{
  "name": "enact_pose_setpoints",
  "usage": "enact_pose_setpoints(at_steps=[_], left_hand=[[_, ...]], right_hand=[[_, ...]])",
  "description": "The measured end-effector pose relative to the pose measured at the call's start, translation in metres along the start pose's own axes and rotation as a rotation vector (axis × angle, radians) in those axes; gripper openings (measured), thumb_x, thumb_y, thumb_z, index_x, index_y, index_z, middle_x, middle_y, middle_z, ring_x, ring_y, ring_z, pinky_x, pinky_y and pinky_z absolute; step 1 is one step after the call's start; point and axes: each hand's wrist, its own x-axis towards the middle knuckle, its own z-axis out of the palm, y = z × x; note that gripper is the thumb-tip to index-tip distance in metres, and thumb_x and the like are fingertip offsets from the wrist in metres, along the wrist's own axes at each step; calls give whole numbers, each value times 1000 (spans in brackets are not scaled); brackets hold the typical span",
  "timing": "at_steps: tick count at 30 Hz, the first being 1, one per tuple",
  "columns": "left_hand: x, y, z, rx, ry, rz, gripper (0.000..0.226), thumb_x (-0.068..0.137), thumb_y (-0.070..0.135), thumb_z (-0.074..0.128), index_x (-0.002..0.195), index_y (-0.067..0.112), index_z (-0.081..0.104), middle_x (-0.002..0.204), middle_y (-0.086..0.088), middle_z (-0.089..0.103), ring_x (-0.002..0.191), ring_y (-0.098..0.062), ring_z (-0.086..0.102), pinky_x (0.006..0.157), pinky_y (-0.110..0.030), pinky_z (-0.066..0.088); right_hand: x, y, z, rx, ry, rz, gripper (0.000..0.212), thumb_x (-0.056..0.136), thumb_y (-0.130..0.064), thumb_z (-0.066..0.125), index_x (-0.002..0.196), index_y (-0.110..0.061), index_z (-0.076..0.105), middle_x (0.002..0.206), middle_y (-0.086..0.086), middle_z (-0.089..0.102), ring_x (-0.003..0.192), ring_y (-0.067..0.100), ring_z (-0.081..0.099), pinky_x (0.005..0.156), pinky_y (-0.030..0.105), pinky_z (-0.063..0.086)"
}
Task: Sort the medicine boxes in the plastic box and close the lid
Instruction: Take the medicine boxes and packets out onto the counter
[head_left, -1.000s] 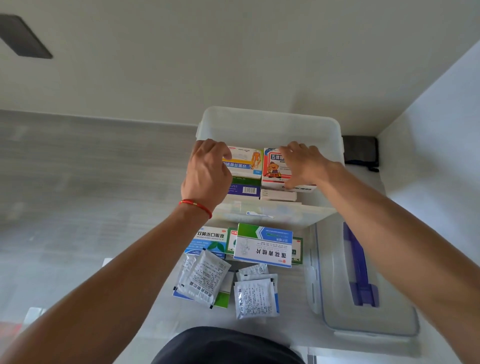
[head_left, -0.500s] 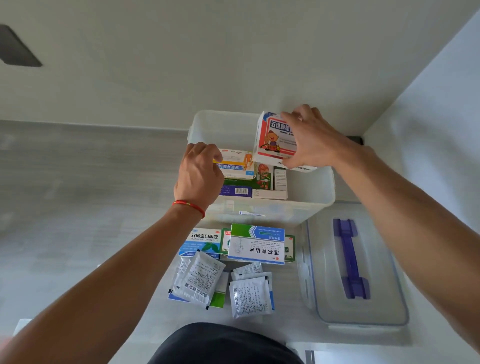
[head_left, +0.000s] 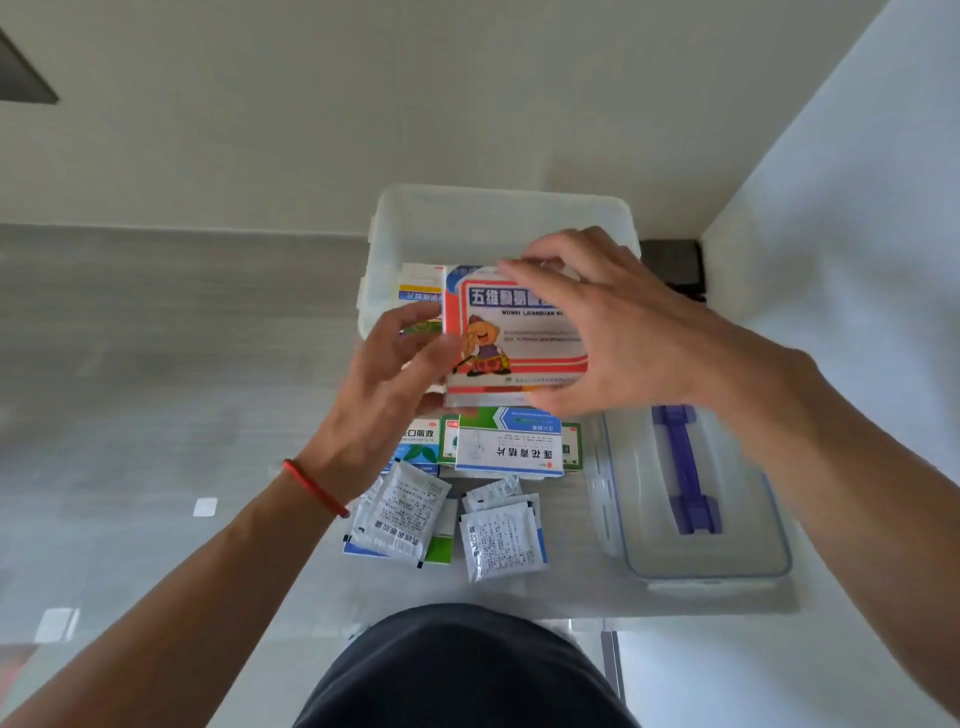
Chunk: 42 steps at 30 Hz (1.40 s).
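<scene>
Around us: the lid (head_left: 691, 499) lay flat to the right of the plastic box (head_left: 498, 218); more boxes (head_left: 509, 447) and sachets (head_left: 501, 538) covered the table (head_left: 571, 587) nearer us.
Cartoon box (head_left: 514, 332): we held it above the plastic box's near edge, face up.
Right hand (head_left: 613, 322): our fingers and thumb clasped its right end.
Left hand (head_left: 384, 395): our curled fingers touched its left edge; the grip was blurred, so we could not tell.

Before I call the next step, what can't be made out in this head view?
- Plastic box contents: mostly hidden behind the cartoon medicine box and both hands.
- Left hand grip: blurred.
- Cartoon medicine box's title: partly covered by the right hand.
- Sachets: print too small.
</scene>
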Motion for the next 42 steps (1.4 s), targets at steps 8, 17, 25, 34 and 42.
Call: enact_pose_setpoints(at_steps=[8,17,25,34,42], left_hand=[[-69,-57,-80,-102,0,-239,49,94,24,67,140,15,51,131,-23,63,113,-47,65,83,-58,58],[-115,-105,-158,-386,530,-346,42,87,9,65,128,5,62,128,-26,65,111,-44,67,91,-62,54],[-102,-133,-124,-332,685,-570,44,93,-2,61,135,-7,46,128,-34,59,109,-44,64,86,-57,58],[-70,-66,-84,778,740,-277,69,77,6,67,140,17,43,134,-16,44,127,-34,37,109,-51,37],[47,21,-1,1007,424,571,38,69,-6,56,104,5,65,109,-8,64,105,-24,55,90,-28,44]], right_hand=[[8,-65,82,46,-31,-218,90,83,-62,70,154,-18,39,154,7,40,141,24,33,121,47,27],[24,-69,100,407,-58,-82,42,100,-32,62,141,-25,58,146,-8,47,137,7,39,116,30,35],[23,-59,108,439,-34,-27,32,102,-28,60,133,-24,65,134,-13,57,124,-1,51,107,22,44],[8,-1,86,486,270,110,23,98,-19,62,118,-19,73,115,-6,72,90,-4,66,81,7,51],[17,67,63,452,539,479,20,91,-21,59,98,-21,77,90,-11,76,74,5,66,72,16,51]])
